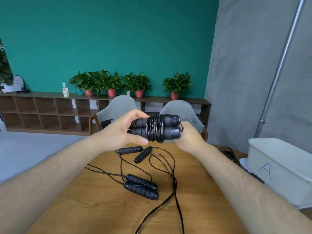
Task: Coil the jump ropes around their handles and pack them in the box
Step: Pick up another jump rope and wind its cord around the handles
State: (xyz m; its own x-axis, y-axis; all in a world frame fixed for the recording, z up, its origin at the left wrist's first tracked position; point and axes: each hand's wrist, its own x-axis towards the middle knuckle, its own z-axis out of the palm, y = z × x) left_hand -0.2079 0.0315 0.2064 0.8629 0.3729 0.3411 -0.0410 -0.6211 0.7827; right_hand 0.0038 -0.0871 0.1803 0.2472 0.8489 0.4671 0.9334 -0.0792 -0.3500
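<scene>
I hold a coiled jump rope (pixel 156 129) above the table: two black foam handles side by side with black cord wound round their middle. My left hand (pixel 120 132) grips the handles' left ends between thumb and fingers. My right hand (pixel 189 137) holds the right ends, its fingers mostly hidden behind the bundle. On the wooden table (pixel 94 205) lie two uncoiled ropes: one pair of handles (pixel 141 186) lying together near the middle, and two separate handles (pixel 130 150) (pixel 143 154) farther back, their cords tangled. A white box (pixel 280 169) marked "A" stands at the right.
Another dark rope (pixel 228 152) lies beside the box's left end. Two grey chairs (pixel 116 107) stand behind the table. A low wooden shelf (pixel 47 112) with potted plants runs along the green wall.
</scene>
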